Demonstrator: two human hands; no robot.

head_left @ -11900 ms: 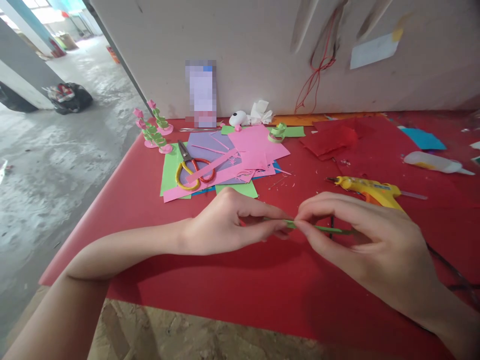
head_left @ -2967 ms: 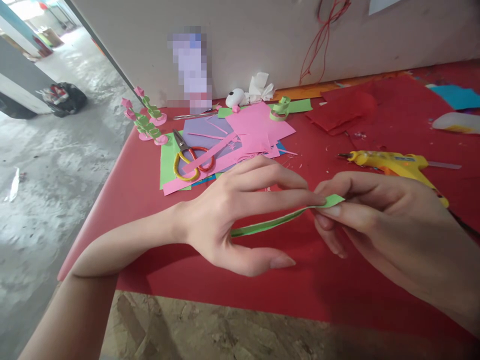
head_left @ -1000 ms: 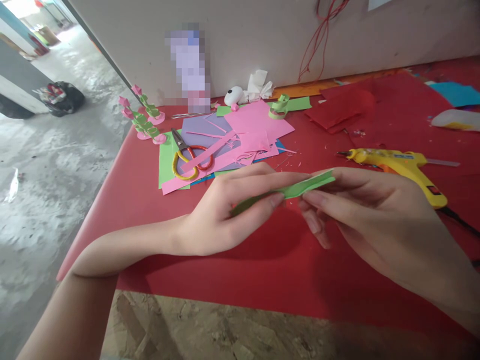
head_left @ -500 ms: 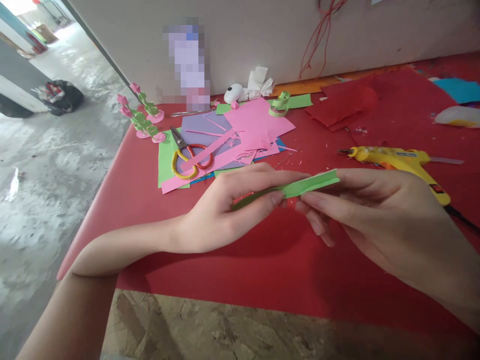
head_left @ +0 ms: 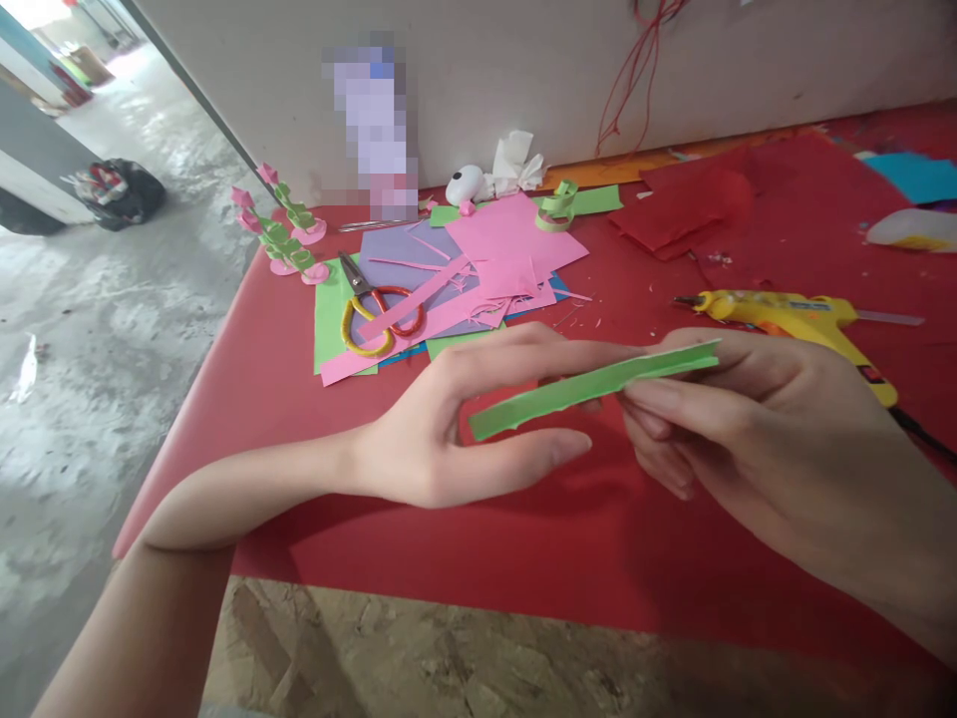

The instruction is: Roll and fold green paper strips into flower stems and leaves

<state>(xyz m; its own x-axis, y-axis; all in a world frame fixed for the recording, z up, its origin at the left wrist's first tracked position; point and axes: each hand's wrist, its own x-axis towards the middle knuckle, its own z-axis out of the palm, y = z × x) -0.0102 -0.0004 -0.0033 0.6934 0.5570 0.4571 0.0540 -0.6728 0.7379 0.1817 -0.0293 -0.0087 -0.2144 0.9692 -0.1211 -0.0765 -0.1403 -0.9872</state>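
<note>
A narrow folded strip of green paper (head_left: 557, 394) is pinched near its right end between the thumb and fingers of my right hand (head_left: 737, 414). My left hand (head_left: 468, 419) is open around the strip's left part, its thumb lowered away from the paper and its index finger stretched along behind it. Whether those left fingers touch the strip's back I cannot tell. Beyond my hands lie scissors (head_left: 385, 304) with red and yellow handles, on pink paper sheets (head_left: 515, 239) and a purple sheet (head_left: 389, 249).
A yellow hot glue gun (head_left: 785, 311) lies right, behind my right hand. Small paper flowers (head_left: 280, 244) with pink bases stand at the table's left edge. A curled green strip (head_left: 557, 209), white tissue (head_left: 517, 165) and red sheets (head_left: 688, 209) lie along the back of the red table (head_left: 449, 558).
My left thumb has let go of the green strip and dropped away from it. My right hand has drawn the strip slightly to the right, so more of it shows.
</note>
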